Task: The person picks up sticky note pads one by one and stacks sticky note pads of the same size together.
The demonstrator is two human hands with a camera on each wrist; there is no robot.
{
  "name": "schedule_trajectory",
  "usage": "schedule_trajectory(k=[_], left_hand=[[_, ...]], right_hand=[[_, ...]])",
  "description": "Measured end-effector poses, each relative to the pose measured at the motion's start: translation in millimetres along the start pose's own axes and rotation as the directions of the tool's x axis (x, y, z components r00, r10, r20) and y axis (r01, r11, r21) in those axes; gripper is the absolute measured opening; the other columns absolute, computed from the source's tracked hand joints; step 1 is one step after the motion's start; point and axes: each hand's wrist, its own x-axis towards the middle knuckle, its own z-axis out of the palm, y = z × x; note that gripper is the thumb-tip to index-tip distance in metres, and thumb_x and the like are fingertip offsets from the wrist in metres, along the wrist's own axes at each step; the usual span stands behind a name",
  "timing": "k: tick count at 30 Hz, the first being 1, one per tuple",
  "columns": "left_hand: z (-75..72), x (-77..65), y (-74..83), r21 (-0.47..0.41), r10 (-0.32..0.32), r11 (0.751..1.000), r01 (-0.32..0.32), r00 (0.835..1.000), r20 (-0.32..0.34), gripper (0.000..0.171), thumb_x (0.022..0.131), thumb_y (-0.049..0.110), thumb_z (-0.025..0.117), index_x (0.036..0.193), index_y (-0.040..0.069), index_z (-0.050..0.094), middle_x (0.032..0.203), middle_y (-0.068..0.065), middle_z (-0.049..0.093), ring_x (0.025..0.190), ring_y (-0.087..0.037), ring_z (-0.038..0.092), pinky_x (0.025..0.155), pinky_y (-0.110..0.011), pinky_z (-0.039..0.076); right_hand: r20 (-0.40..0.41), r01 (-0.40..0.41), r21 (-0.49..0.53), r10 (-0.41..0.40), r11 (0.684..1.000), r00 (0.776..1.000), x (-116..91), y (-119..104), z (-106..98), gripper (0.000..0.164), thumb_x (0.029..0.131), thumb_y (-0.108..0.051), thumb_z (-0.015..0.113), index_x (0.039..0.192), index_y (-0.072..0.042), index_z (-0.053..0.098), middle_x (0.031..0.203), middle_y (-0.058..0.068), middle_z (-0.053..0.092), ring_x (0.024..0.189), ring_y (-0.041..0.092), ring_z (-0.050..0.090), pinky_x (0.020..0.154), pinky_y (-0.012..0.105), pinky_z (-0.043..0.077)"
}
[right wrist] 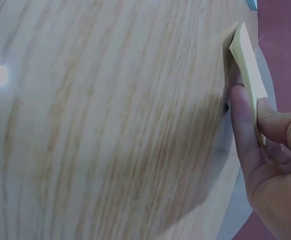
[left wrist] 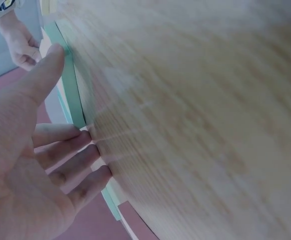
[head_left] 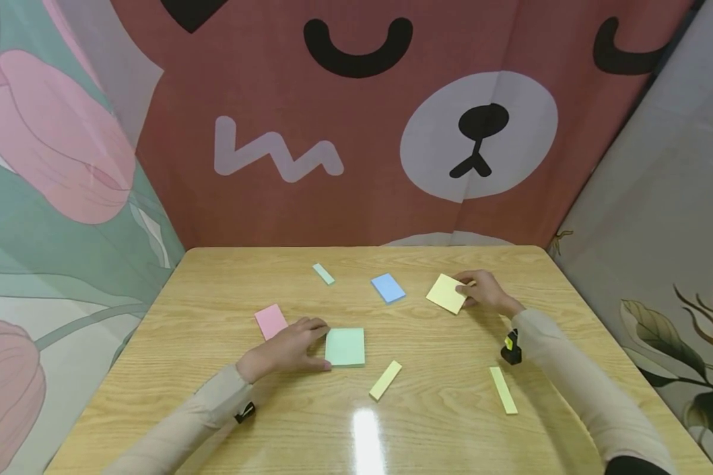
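A square green sticky note pad [head_left: 345, 348] lies flat on the table. My left hand [head_left: 288, 346] is at its left side, thumb near one corner and index finger near the other; the wrist view shows the fingers [left wrist: 65, 135] fairly straight and touching the pad's edge. Far to the right, my right hand [head_left: 484, 292] pinches a square yellow sticky note pad [head_left: 447, 294] between thumb and fingers. In the right wrist view that yellow pad [right wrist: 248, 62] is tilted, its edge lifted off the tabletop. A pink sticky note pad [head_left: 271, 321] is partly hidden behind my left hand.
A blue sticky note pad [head_left: 388, 288] and a narrow green strip pad [head_left: 323, 274] lie farther back. Two narrow yellow strip pads, one near the middle [head_left: 385, 380] and one at the right [head_left: 504, 390], are closer to me. Printed curtains surround the wooden table [head_left: 440, 429].
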Motion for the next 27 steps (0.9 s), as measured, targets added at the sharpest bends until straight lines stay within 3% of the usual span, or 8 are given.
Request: schedule_trajectory(k=[9,27], left_hand=[[-2.6,0.6,1.1,0.011,0.0,1.0,0.0,1.0,0.002,0.078,0.075,0.057,0.057,0.129,0.002,0.043,0.13,-0.01,0.039,0.119,-0.026,0.035,0.094,-0.038,0.035],[-3.3,1.8,2.8,0.005,-0.013,1.0,0.012,0.999,0.031,0.078,0.075,0.055,0.058,0.129,0.001,0.042,0.131,-0.011,0.039,0.12,-0.026,0.035,0.094,-0.038,0.034]], right_hand=[[-0.068,0.04,-0.037,-0.043,0.998,0.997,0,-1,1,0.032,0.085,-0.003,0.056,0.116,0.008,0.052,0.107,0.028,0.051,0.076,0.029,0.058,0.056,0.036,0.051],[-0.048,0.079,0.014,-0.078,0.997,0.996,-8,-12,6,0.03,0.086,-0.001,0.054,0.115,0.008,0.054,0.106,0.028,0.053,0.074,0.03,0.059,0.055,0.04,0.051]])
